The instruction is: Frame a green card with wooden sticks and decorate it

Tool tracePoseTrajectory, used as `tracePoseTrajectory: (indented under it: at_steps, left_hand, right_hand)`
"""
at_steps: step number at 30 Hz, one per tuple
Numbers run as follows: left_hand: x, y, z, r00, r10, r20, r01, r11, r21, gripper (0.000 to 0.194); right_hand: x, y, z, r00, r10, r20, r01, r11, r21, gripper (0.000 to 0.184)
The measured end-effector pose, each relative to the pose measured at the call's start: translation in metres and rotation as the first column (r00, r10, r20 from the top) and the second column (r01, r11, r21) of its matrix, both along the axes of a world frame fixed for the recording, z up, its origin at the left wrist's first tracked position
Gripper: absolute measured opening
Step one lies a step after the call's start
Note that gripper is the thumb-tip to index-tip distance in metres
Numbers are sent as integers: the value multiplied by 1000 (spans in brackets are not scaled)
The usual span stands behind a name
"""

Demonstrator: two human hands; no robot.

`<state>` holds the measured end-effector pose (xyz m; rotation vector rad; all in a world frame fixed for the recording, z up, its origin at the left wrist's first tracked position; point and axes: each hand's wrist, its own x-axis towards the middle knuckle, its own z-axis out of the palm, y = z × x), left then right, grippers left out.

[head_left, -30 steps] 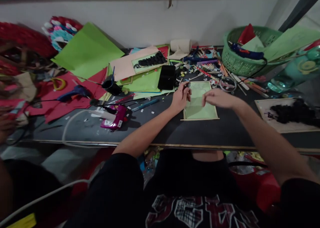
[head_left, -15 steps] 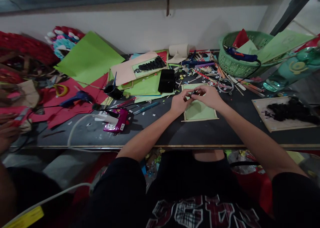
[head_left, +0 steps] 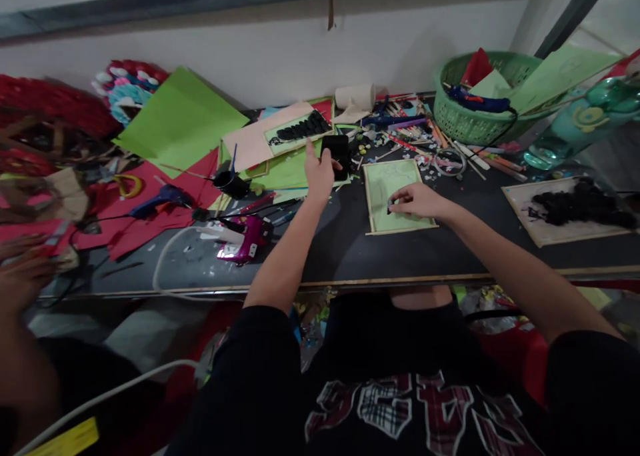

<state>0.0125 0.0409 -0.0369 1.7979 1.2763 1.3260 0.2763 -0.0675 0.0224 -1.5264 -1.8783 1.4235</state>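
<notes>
My left hand (head_left: 319,171) reaches over a black phone (head_left: 341,151), its index finger and thumb stretched out. Nothing shows in that hand, and whether it touches the phone I cannot tell. Over a light green sheet (head_left: 383,188) edged with thin wooden strips, my right hand (head_left: 419,201) pinches a small dark piece (head_left: 389,207) between its fingertips. Beyond the phone lies a framed picture (head_left: 274,136) with a row of black lumps. To the right, another framed panel (head_left: 535,233) carries black crumpled material (head_left: 580,206).
A green basket (head_left: 463,119) and a plastic bottle (head_left: 575,136) stand at the back right. Sticks, pens and scraps clutter the back. Left are a blue glue gun (head_left: 163,199), yellow-handled scissors (head_left: 129,186), a purple device (head_left: 245,239) and a co-worker's hand (head_left: 25,266).
My hands have come apart. The left moved leftward to the phone; the right kept the small dark piece and lowered it toward the middle of the green sheet.
</notes>
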Motion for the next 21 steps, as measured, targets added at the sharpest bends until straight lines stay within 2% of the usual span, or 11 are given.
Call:
tracePoseTrajectory:
  at_steps: [1,2,4,6,8,9,11,16,18,21]
  left_hand:
    - [5,-5,1,1000,30,-7,-30,997,-66,57]
    - [11,-13,2,999,-9,-35,6,997,-81,55]
    - [27,-31,4,987,-113,-114,107,993,-52,35]
    - [40,-47,4,891,-230,-391,274,960,58,20]
    - [49,-57,2,778,-261,-571,369,926,79,20]
    - [51,-59,0,745,-260,-614,384,920,76,23]
    - [55,-62,-4,728,-245,-640,377,923,76,28]
    - [59,-63,-11,764,-172,-622,301,947,107,35]
    - [59,-63,-12,762,-168,-626,301,947,112,35]
    - [61,-61,-13,758,-165,-631,293,950,104,35]
  right_hand:
    - [-4,-2,-1,1000,17,20,-17,1000,-3,47]
    - [-7,-3,-2,998,37,48,-37,999,-1,45]
    - [-13,-7,-3,991,76,109,-78,997,11,45]
    - [-17,-10,-3,982,89,165,-95,995,33,45]
    - [-20,-14,-4,976,93,197,-106,993,60,43]
    - [-21,-16,-4,974,99,205,-116,990,76,41]
    - [-24,-19,-3,968,110,227,-135,986,98,37]
    - [-31,-25,3,951,145,273,-163,985,46,38]
    - [-35,-32,6,921,129,368,-185,975,121,39]
    - [-43,-50,10,803,10,596,-241,920,309,39]
